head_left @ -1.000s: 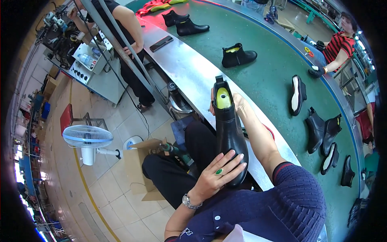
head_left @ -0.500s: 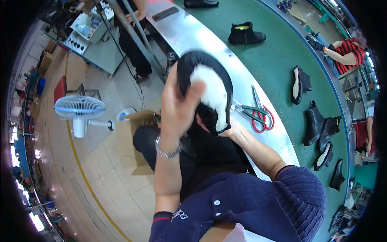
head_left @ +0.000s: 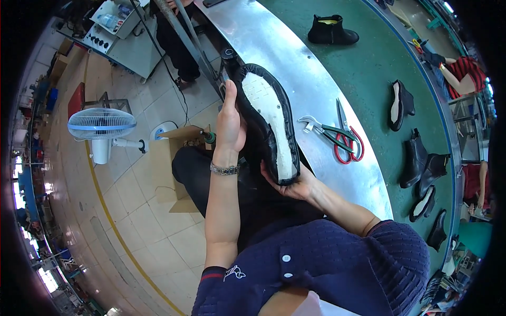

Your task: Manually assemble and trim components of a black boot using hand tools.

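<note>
A black boot [head_left: 294, 138] without an outsole is tilted with its pale underside facing me, toe end up. My right hand [head_left: 297, 183] is closed around its lower, heel end. Against the boot's left side lies my left hand [head_left: 230, 129], thumb pointing up and off the underside; its other fingers are mostly hidden behind the boot. To the right, on the metal table [head_left: 363, 187], lie green-handled pincers [head_left: 328, 131] and red-handled scissors [head_left: 349, 139].
Beyond the table runs a green belt [head_left: 363, 68] carrying a black ankle boot [head_left: 332, 30] and several more boots. On the left stand a fan [head_left: 101, 131] and an open cardboard box [head_left: 171, 168]. A person in a striped shirt [head_left: 469, 76] is across the belt.
The boot has turned so more of its underside shows. My left thumb has come off the underside to the boot's left side. The view has shifted slightly.
</note>
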{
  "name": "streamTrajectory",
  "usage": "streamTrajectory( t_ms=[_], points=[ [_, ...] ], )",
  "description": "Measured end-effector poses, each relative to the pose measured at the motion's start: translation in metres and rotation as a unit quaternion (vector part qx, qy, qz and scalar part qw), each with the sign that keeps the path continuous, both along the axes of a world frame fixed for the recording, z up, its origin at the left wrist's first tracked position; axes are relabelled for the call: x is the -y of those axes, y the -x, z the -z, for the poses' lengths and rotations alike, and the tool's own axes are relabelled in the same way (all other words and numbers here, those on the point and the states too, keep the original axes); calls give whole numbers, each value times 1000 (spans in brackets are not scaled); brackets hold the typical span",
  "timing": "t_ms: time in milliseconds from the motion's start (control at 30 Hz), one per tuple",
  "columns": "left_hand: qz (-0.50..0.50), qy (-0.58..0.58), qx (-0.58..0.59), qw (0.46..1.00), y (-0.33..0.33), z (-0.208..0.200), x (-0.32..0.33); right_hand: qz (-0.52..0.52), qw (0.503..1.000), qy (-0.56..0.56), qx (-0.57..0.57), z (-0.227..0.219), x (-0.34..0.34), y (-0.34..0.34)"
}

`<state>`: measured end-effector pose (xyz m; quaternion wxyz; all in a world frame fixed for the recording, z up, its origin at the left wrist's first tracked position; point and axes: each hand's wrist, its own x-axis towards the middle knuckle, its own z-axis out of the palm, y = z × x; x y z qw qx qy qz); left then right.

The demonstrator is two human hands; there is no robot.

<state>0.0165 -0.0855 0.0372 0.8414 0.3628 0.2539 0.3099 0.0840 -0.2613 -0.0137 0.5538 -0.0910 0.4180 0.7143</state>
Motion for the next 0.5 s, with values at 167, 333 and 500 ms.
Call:
streamTrajectory(
  t_ms=[167,333,500],
  points=[
    [5,10,5,1000,1,-2,-2,-2,1000,-1,19,1,-4,-1],
    [-96,-121,19,988,-4,-18,23,-42,992,-81,83,14,-2,-4],
    [-26,-559,-130,818,19,-65,67,-200,934,-245,168,12,5,-22]
  ],
)
